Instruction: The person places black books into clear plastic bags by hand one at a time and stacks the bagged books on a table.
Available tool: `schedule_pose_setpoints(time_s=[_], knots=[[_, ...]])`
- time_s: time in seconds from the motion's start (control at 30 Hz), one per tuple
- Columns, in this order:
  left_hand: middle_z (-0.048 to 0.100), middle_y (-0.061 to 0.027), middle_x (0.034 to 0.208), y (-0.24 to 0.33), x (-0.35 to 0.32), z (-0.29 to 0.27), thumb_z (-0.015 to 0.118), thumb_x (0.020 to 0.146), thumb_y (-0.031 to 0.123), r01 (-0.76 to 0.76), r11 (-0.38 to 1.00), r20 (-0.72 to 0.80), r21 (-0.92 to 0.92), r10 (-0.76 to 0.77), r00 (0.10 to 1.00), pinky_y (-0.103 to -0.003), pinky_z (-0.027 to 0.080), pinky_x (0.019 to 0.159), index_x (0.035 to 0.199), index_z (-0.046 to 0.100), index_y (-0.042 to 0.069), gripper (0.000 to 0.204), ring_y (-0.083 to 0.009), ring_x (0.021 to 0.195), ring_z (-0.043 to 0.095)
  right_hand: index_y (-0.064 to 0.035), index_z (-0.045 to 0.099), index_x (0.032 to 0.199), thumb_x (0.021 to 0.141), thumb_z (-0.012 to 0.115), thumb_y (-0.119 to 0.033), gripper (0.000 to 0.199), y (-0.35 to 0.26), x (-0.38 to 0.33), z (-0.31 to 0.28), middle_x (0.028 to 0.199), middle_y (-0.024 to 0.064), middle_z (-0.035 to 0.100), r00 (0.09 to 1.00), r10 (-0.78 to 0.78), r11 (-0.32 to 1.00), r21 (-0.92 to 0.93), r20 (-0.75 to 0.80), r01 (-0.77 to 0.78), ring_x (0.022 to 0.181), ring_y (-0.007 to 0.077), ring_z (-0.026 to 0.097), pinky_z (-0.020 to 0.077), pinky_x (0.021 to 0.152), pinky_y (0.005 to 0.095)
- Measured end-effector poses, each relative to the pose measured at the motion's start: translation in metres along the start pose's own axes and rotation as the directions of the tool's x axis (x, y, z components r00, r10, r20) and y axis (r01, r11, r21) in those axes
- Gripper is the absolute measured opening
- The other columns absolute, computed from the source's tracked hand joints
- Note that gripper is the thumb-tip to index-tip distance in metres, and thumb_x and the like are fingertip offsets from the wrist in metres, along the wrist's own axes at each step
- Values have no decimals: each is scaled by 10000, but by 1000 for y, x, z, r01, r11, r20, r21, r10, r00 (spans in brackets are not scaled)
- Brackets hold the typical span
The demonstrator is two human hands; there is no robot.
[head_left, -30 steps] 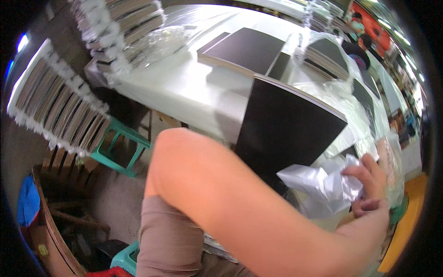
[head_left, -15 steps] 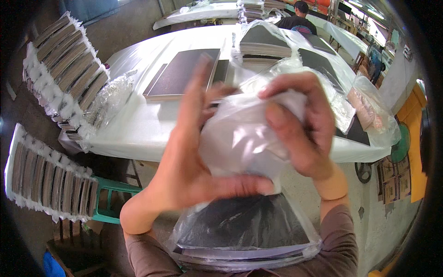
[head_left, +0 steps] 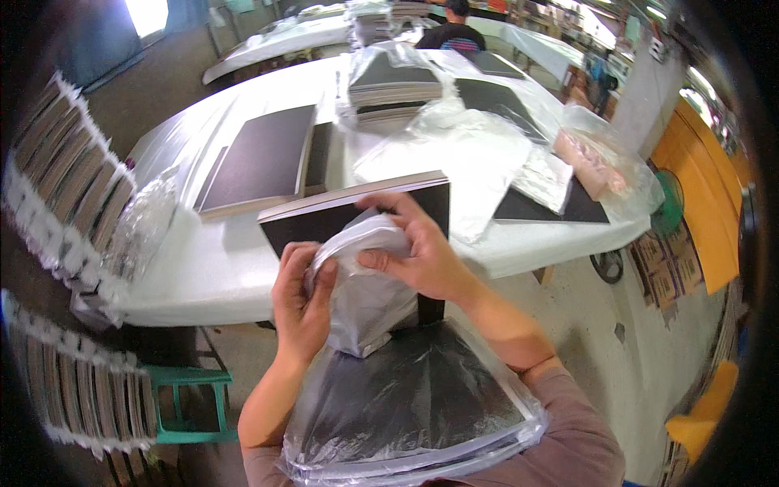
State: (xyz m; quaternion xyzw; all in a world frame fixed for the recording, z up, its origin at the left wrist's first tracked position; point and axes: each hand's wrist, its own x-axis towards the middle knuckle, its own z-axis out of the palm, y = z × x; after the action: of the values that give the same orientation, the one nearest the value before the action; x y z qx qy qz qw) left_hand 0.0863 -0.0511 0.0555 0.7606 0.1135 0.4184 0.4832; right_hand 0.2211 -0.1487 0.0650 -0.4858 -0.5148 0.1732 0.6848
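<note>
A bunched, whitish plastic bag (head_left: pixel 365 292) hangs between my hands. My left hand (head_left: pixel 302 304) pinches its left edge with thumb and fingertips. My right hand (head_left: pixel 426 256) grips the upper right edge, thumb in front and fingers behind. Just behind my hands a thick black-covered book (head_left: pixel 436 211) stands tilted with its pale page edge up; the bag and hands hide part of it, and what supports it cannot be seen. Below, against my body, lies a black-covered stack in clear plastic (head_left: pixel 414 398).
The white-covered table (head_left: pixel 219 276) bears black books (head_left: pixel 264 154), a plastic-wrapped book stack (head_left: pixel 393 81), flat plastic bags (head_left: pixel 454 154) and a bagged pinkish bundle (head_left: pixel 588 158). Padded book stacks (head_left: pixel 69 154) stand left, with a green stool (head_left: pixel 191 398). A person (head_left: pixel 454 32) sits farther back.
The view has shifted right. My hands have drawn closer together and bunched the bag between them. A black book now stands upright behind my hands.
</note>
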Motion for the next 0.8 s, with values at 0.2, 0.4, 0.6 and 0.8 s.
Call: schedule_pose_setpoints(time_s=[0.2, 0.4, 0.6, 0.8], knots=[[448, -18, 846, 8, -16, 8, 507, 837, 82, 146, 982, 21, -122, -145, 989, -200, 332, 736, 892, 483, -7, 107, -96, 793, 427, -27, 529, 889, 791, 601, -144, 169, 7, -8, -16, 750, -15, 544, 978, 202, 938, 278, 51, -208, 695, 25, 483, 397, 615, 177], [433, -3, 762, 2, -16, 19, 451, 751, 74, 292, 802, -14, -522, -350, 937, -174, 315, 685, 859, 467, 22, 121, -80, 727, 406, -32, 486, 862, 802, 572, -93, 120, -2, -9, -6, 724, 14, 545, 999, 19, 1000, -16, -45, -20, 654, 22, 479, 403, 568, 190], [453, -76, 813, -32, -17, 29, 357, 886, 370, 250, 275, 270, -929, 38, 962, -270, 368, 727, 835, 471, 15, 376, -138, 776, 435, -130, 492, 773, 681, 566, -188, 131, -8, -32, 39, 523, -22, 366, 698, -621, 381, -640, 357, 667, 422, 113, 436, 341, 388, 236], [424, -22, 678, -30, -23, 42, 383, 889, 251, 222, 417, 54, -881, -376, 925, -258, 350, 552, 850, 461, 36, 233, -111, 602, 388, -128, 492, 742, 694, 576, -180, 110, 20, -17, 24, 513, -23, 383, 849, -475, 442, -771, 231, 458, 428, 129, 447, 330, 391, 264]])
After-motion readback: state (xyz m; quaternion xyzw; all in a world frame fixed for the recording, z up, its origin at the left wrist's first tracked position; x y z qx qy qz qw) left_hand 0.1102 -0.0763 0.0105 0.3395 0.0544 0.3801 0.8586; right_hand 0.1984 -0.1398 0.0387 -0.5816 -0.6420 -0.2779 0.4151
